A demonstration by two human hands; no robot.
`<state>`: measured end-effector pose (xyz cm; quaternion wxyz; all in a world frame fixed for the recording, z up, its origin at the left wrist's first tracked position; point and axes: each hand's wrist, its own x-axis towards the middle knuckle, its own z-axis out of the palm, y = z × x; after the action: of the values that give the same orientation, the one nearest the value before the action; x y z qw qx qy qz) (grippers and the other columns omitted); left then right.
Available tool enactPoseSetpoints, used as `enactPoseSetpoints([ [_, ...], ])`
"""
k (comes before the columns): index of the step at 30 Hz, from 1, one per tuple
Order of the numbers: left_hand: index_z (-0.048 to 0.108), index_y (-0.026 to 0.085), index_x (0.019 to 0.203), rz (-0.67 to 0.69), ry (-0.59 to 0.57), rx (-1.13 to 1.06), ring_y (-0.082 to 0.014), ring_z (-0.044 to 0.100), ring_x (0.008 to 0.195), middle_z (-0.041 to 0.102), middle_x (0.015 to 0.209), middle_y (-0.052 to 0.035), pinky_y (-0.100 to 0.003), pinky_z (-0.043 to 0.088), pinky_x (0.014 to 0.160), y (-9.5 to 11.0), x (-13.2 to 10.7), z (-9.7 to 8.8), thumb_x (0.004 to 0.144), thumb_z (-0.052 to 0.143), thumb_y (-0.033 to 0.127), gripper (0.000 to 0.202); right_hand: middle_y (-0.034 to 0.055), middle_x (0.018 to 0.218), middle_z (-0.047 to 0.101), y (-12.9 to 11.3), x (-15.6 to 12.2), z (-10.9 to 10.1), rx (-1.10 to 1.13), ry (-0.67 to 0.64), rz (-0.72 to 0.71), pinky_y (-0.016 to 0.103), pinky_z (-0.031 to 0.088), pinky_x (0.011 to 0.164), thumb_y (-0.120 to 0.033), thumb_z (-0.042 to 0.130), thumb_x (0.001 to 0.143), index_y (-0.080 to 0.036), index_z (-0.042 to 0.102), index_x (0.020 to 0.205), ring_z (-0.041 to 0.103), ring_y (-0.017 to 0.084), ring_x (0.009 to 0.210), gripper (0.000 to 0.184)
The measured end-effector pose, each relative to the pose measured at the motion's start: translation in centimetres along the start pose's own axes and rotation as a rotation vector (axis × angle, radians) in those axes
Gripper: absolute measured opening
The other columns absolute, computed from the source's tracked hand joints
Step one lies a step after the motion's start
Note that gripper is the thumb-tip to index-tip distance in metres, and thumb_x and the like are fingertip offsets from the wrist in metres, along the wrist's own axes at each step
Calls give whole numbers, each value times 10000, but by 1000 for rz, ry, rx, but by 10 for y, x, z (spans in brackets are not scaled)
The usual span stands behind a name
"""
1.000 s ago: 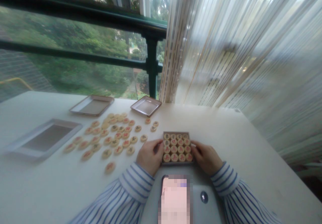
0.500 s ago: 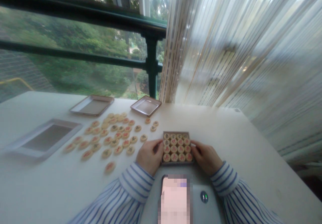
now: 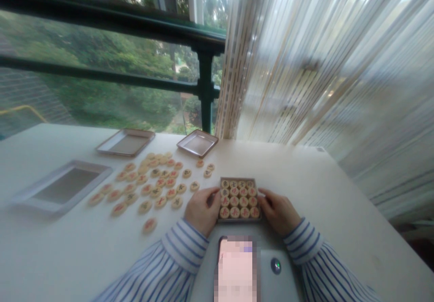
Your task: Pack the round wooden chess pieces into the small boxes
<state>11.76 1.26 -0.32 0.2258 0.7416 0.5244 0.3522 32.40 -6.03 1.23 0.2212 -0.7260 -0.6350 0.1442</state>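
The box [image 3: 239, 221], shallow and brown-rimmed, sits on the white table [image 3: 325, 193] with round, pale wooden pieces [image 3: 243, 201] in a four-by-four grid, red characters filling the near rows, black ones along the far row. The left hand [image 3: 203, 209] and right hand [image 3: 280, 210], fingers curled, hold the box by its opposite sides; their undersides and some fingertips are hidden. Left of the box, the farthest loose pieces [image 3: 149, 225] blur together, markings unreadable. Nearer than the box, a phone [image 3: 237, 272] is pixelated and cut off below.
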Motion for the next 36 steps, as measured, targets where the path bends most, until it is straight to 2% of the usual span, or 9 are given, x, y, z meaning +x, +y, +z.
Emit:
enactPoseSetpoints([
  [9,668,179,870,20,-2,33,-181,621,797,688,841,-42,-295,480,741,-1,0,0,742,466,327,281,60,940,664,-1,0,1,24,-1,-29,284,461,726,-294,368,830,-200,539,1132,611,189,853,360],
  [22,673,168,855,28,0,48,-181,622,788,690,831,-48,-293,483,737,0,0,-1,737,467,323,283,71,972,650,-1,1,2,43,0,-44,292,452,756,-281,355,835,-184,538,1125,598,187,879,356],
  [30,662,176,853,29,28,24,-181,622,786,689,835,-43,-293,488,720,2,0,-1,728,475,323,269,30,707,641,1,2,4,55,60,-7,266,442,598,-332,370,822,-164,533,1088,593,167,656,354],
  [36,660,187,848,34,48,24,-179,621,778,687,831,-35,-292,487,713,1,1,0,720,482,323,258,19,671,621,2,3,4,66,93,-5,252,420,568,-343,366,818,-168,546,1034,577,156,618,331],
])
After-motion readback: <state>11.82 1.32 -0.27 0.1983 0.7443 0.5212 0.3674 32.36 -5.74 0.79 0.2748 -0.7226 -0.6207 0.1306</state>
